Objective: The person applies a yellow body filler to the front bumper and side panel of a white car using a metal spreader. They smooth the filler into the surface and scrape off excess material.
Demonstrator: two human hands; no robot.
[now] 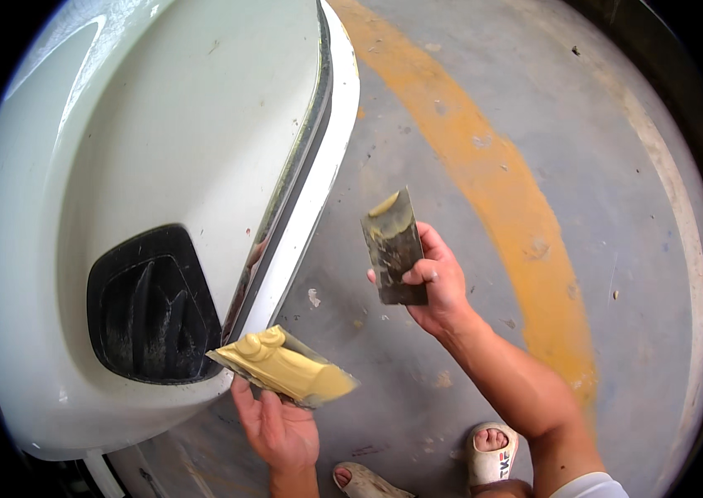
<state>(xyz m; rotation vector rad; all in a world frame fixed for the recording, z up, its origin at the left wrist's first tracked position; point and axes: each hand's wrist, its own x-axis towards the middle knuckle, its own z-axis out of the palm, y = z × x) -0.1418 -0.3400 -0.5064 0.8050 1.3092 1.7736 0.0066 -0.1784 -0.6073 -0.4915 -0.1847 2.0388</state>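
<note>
My left hand (pixel 281 427) supports a thin plate loaded with creamy yellow paste (pixel 285 365), tilted beside the lower end of the car's white bumper. My right hand (pixel 430 282) grips a dark rectangular spreader (pixel 393 249) upright over the floor, with a smear of yellow paste along its top edge. The white bumper (pixel 169 116) fills the left side of the view, with a black ribbed vent (pixel 152 307) low in it and a dark and shiny trim strip (pixel 293 158) along its right edge.
A grey concrete floor (pixel 634 290) with a wide orange painted band (pixel 492 191) and scattered flecks lies at the right. My feet in light slides (pixel 488 465) stand at the lower edge, close to the bumper's lower corner.
</note>
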